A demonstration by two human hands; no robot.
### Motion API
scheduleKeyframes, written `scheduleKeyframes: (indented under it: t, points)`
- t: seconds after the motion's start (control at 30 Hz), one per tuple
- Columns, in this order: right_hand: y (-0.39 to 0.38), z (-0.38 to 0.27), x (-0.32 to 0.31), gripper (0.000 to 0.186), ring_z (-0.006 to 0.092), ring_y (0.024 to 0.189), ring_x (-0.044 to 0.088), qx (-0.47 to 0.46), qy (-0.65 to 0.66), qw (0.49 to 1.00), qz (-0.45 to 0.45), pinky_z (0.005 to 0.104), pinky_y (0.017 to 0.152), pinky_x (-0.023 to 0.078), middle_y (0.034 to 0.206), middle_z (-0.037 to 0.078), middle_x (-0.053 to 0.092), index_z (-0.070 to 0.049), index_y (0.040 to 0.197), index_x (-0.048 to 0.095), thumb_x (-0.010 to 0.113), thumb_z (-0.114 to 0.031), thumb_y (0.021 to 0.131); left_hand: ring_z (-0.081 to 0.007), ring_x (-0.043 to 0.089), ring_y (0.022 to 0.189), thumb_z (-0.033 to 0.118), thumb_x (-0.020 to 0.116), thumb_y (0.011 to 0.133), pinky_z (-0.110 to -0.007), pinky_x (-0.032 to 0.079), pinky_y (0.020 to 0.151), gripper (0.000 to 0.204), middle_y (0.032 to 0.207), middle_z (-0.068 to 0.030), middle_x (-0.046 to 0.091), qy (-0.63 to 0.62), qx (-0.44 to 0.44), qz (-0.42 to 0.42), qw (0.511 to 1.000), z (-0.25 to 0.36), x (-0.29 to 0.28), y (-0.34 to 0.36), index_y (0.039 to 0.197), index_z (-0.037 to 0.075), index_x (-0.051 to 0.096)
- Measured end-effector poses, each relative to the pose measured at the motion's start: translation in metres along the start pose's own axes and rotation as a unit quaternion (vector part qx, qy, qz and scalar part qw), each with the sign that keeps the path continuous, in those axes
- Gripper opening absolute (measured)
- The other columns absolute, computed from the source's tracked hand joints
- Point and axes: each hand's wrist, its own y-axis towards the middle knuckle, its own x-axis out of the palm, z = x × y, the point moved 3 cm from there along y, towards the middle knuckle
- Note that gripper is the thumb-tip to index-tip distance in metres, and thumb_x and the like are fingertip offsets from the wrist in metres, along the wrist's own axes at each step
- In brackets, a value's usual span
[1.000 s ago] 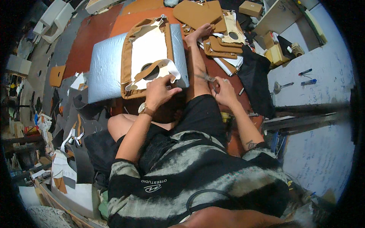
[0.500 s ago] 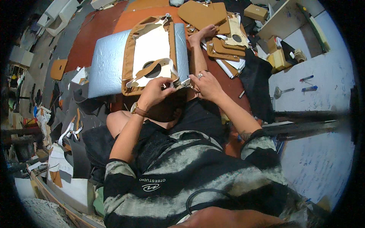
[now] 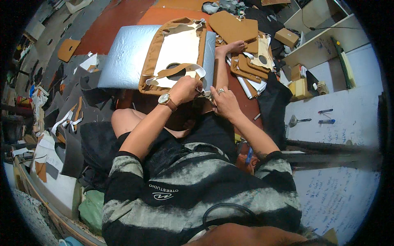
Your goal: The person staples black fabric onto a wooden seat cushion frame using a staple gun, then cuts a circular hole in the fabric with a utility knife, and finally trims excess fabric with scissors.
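Observation:
A brown upholstery cover (image 3: 148,67) with a white inner face (image 3: 180,47) lies face down on a silvery-blue padded block (image 3: 123,57). Across its dark round hole (image 3: 175,72) runs a loose brown strap (image 3: 174,70). My left hand (image 3: 186,89) is closed, pinching the near right corner of the cover. Just right of it, my right hand (image 3: 225,102) is wrapped around metal pliers (image 3: 207,94), whose jaws meet that corner. Fingers hide most of the tool and the spot it touches.
My bare foot (image 3: 231,47) rests beyond the block, beside stacked brown padded panels (image 3: 248,67). Farther back is a larger brown panel (image 3: 234,26). At right, a white board (image 3: 328,135) carries pens and a small metal tool. Grey fabric scraps (image 3: 92,86) lie at left.
The view has shifted, so the block and cover appear farther right. My left hand has come closer to my right hand at the corner, and the pliers' jaws are more covered.

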Motion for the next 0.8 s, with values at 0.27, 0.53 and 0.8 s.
scheduleKeyframes:
  t: [0.27, 0.53, 0.8]
  points:
    - [-0.005, 0.030, 0.033, 0.053, 0.0311, 0.094, 0.069, -0.014, -0.025, 0.988, -0.151, 0.0420, 0.070, 0.060, 0.088, 0.013, 0.068, -0.005, 0.141, 0.054, 0.067, -0.018, 0.092, -0.0349, 0.075, 0.087, 0.006, 0.077, 0.081, -0.044, 0.058, 0.079, 0.015, 0.091, -0.0179, 0.076, -0.086, -0.056, 0.060, 0.993, -0.001, -0.012, 0.002, 0.095, 0.005, 0.077]
    - [0.000, 0.010, -0.027, 0.071, 0.0342, 0.091, 0.067, 0.002, 0.076, 0.989, -0.131, 0.0474, 0.074, 0.058, 0.093, 0.014, 0.064, -0.030, 0.152, 0.051, 0.076, -0.025, 0.086, -0.0335, 0.074, 0.080, 0.003, 0.072, 0.082, -0.041, 0.059, 0.074, 0.017, 0.092, -0.0195, 0.076, -0.187, -0.146, 0.200, 0.950, -0.021, -0.034, -0.016, 0.099, 0.003, 0.076]
    - [0.009, -0.014, 0.061, 0.066, 0.0404, 0.096, 0.067, 0.080, 0.257, 0.963, 0.000, 0.0498, 0.079, 0.056, 0.107, 0.020, 0.070, -0.025, 0.153, 0.053, 0.073, -0.028, 0.090, -0.0405, 0.073, 0.091, 0.005, 0.076, 0.079, -0.048, 0.058, 0.083, 0.016, 0.093, -0.0209, 0.075, -0.144, -0.110, 0.165, 0.969, 0.075, 0.001, 0.003, 0.095, 0.005, 0.077]
